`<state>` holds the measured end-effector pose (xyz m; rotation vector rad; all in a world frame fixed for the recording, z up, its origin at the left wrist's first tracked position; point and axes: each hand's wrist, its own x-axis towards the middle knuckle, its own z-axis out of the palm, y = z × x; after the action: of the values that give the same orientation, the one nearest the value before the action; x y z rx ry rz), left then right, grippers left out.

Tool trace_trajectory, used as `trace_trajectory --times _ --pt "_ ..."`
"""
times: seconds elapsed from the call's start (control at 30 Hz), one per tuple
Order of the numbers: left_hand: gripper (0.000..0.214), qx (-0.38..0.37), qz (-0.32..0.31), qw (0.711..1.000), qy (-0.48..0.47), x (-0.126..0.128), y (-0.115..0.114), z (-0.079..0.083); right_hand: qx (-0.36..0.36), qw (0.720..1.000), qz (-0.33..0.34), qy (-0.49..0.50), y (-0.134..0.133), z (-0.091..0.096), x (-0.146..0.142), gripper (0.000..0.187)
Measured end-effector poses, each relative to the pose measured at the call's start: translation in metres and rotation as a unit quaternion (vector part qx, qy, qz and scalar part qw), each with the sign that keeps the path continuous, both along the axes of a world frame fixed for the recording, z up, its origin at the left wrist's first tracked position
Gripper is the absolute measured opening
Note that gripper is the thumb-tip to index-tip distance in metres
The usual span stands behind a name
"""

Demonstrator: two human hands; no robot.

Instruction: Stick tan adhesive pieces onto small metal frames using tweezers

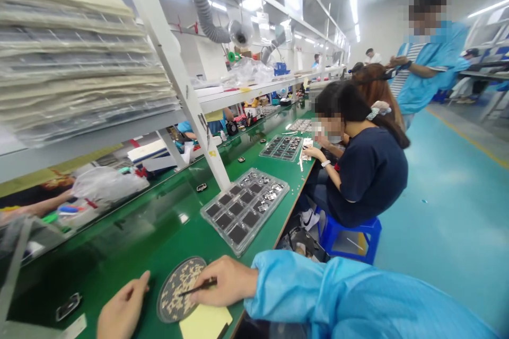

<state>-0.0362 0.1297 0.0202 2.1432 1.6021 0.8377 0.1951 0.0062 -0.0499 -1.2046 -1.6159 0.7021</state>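
My right hand [225, 280] is closed on dark tweezers [198, 288], their tip pointing down over a round dish [161, 302]. Many small pale pieces [185, 283] lie scattered in that dish. Beside it, to the left, is my left hand [125, 307], fingers curled in with thumb and forefinger close together; whatever they may hold is hidden. A yellow sticky-note pad [204, 320] lies under my right wrist, against the dish. Left of my left hand, a small dark framed part [68, 306] rests on the green bench [159, 238].
A clear compartment tray [244, 209] with dark square parts stands ahead. Small framed parts [201, 187] line the bench. A shelf post [178, 79] rises at the bench; stacked trays [79, 63] fill the left shelf. A seated co-worker [369, 169] is at right.
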Motion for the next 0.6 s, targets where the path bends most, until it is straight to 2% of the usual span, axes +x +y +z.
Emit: trace_trajectory --times 0.1,0.2,0.3,0.4,0.6 --pt "0.063 -0.057 0.006 0.998 -0.006 0.007 0.0 -0.02 -0.025 1.0 0.002 0.002 0.0 0.002 0.002 0.039" --pt "0.062 -0.088 -0.009 0.996 -0.013 0.005 -0.002 -0.025 -0.032 0.999 0.007 -0.005 -0.003 0.006 0.004 0.036" --pt "0.06 -0.076 -0.019 0.997 -0.011 0.005 -0.009 -0.025 -0.019 1.0 0.007 -0.014 -0.008 0.01 0.005 0.027" --pt "0.058 -0.034 -0.065 0.997 -0.005 0.008 -0.016 -0.03 -0.006 1.0 0.02 -0.019 -0.014 0.012 0.005 0.023" --pt "0.054 -0.057 -0.04 0.997 -0.023 0.005 -0.01 -0.048 0.007 0.999 0.004 0.032 -0.022 0.02 0.007 0.027"
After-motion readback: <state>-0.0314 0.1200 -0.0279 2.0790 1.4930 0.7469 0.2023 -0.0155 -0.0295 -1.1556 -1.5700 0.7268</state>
